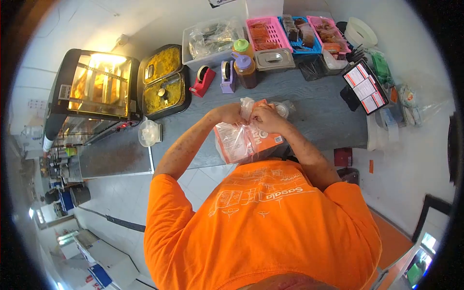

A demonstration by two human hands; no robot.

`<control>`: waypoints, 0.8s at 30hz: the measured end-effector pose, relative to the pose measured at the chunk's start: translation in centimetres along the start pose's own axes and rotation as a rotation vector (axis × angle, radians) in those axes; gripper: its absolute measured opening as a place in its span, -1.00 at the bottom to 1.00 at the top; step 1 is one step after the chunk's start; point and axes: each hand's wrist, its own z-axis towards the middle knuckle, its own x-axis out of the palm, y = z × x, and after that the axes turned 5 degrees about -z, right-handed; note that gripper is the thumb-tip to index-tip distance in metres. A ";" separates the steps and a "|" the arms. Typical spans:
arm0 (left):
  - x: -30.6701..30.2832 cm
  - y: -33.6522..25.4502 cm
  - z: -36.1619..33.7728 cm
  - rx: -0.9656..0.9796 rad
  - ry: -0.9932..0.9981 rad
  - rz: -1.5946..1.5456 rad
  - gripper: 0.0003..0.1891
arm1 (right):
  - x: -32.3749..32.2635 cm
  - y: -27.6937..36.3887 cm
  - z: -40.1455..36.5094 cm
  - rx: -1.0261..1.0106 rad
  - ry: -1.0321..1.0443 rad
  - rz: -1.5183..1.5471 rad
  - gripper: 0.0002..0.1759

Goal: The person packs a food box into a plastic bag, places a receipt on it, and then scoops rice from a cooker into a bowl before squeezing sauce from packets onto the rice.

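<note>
In front of my body, at the counter's near edge, is a clear plastic bag (247, 141) with an orange-and-white printed package inside. My left hand (229, 114) has its fingers closed on the gathered plastic at the bag's top. Close beside it, my right hand (268, 119) pinches the same gathered part, and its fingertips partly hide the plastic. A white tuft of the bag sticks up between both hands. Just beyond my right hand sits a clear cup with a round lid (282, 110), partly covered by that hand.
Behind the hands stand a red tape dispenser (202, 82), a purple tape dispenser (227, 79) and a sauce bottle (245, 72). Left are trays of yellow food (165, 92) and a lit warming cabinet (99, 87). A tablet (365, 87) stands right; baskets of packets (299, 36) line the back.
</note>
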 end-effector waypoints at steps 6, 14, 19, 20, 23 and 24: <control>0.0 -0.3 -0.1 0.235 -0.123 0.418 -0.51 | 0.4 1.9 -0.9 0.301 -0.052 0.105 -0.85; -0.8 -1.7 -0.7 0.001 0.056 -0.142 -0.65 | 3.0 0.7 -1.8 0.165 -0.335 0.085 -0.82; 1.0 0.7 -1.9 0.028 -0.013 -0.785 -0.74 | 2.2 3.0 -2.9 0.129 -0.625 0.221 -0.86; 1.7 1.3 -2.0 0.022 -0.038 -0.856 -0.75 | 2.2 3.4 -3.3 0.063 -0.705 0.165 -0.81; 3.7 2.6 -2.0 0.055 -0.117 -1.029 -0.78 | 1.9 5.9 -4.4 -0.117 -0.683 -0.051 -0.77; 4.5 2.9 -1.8 0.104 -0.148 -1.067 -0.79 | 2.1 6.3 -4.5 -0.148 -0.652 -0.117 -0.78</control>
